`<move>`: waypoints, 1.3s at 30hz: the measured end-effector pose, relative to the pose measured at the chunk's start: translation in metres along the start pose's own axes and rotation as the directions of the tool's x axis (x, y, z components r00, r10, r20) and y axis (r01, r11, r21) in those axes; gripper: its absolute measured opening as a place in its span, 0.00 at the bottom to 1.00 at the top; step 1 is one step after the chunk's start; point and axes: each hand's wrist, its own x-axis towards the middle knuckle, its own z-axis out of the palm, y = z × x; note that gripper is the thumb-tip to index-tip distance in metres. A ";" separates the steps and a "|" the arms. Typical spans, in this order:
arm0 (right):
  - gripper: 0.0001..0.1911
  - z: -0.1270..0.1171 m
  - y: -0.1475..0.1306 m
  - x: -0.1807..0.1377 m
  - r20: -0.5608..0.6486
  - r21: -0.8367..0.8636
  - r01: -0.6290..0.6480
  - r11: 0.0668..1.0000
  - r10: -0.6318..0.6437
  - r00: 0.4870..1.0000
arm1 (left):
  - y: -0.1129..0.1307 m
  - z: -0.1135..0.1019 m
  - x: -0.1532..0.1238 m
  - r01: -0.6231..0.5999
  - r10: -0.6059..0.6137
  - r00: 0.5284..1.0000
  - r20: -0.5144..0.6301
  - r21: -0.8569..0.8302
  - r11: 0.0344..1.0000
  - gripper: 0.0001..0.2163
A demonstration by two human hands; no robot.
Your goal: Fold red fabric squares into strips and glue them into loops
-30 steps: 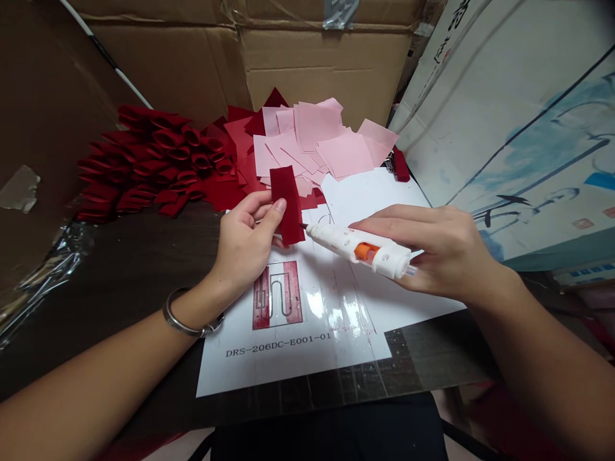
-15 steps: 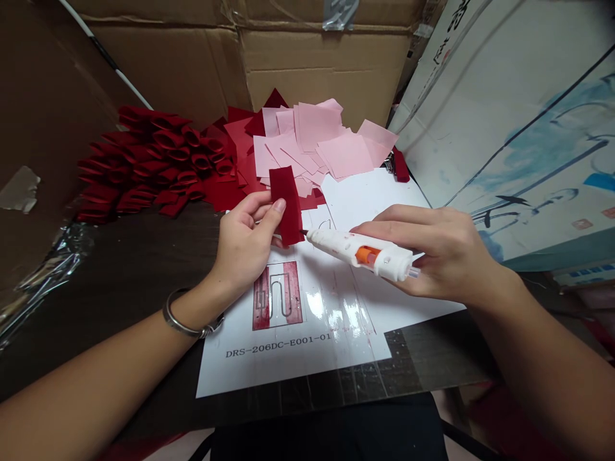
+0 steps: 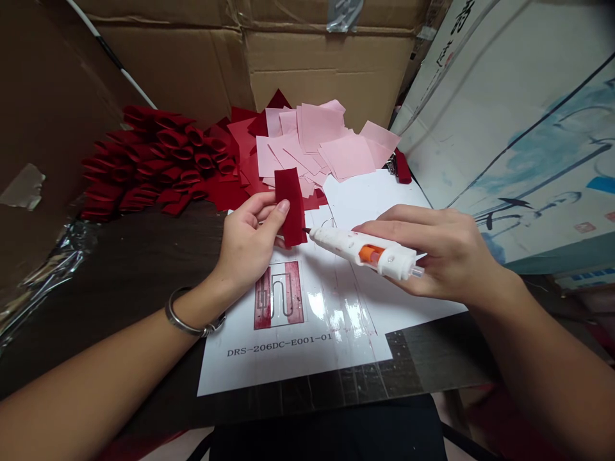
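Note:
Between thumb and fingers, my left hand (image 3: 254,237) grips a folded dark red fabric piece (image 3: 291,211), held upright above the printed paper sheet (image 3: 288,368). My right hand (image 3: 432,243) is wrapped round a white hot glue gun (image 3: 368,250) with an orange inner part and a clear glue stick poking out of its back. The dark nozzle of the gun points left and sits at the lower right edge of the red piece. Whether glue is coming out is too small to tell. The fingers behind the gun are partly hidden.
Rolled red fabric pieces (image 3: 158,160) are heaped at the back left. Pink fabric squares (image 3: 321,131) and red squares (image 3: 245,137) lie loose behind my hands. Cardboard (image 3: 327,83) walls the back, and a painted white panel (image 3: 519,141) stands on the right.
The view has shifted slightly. The glue gun's nozzle stays at the red piece's right edge, and both hands keep their hold with hardly any movement.

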 end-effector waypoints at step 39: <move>0.11 0.003 0.003 -0.002 -0.006 0.013 -0.012 1.000 0.012 1.000 | 0.001 0.001 0.000 0.025 -0.025 1.000 -0.008 0.015 1.000 0.06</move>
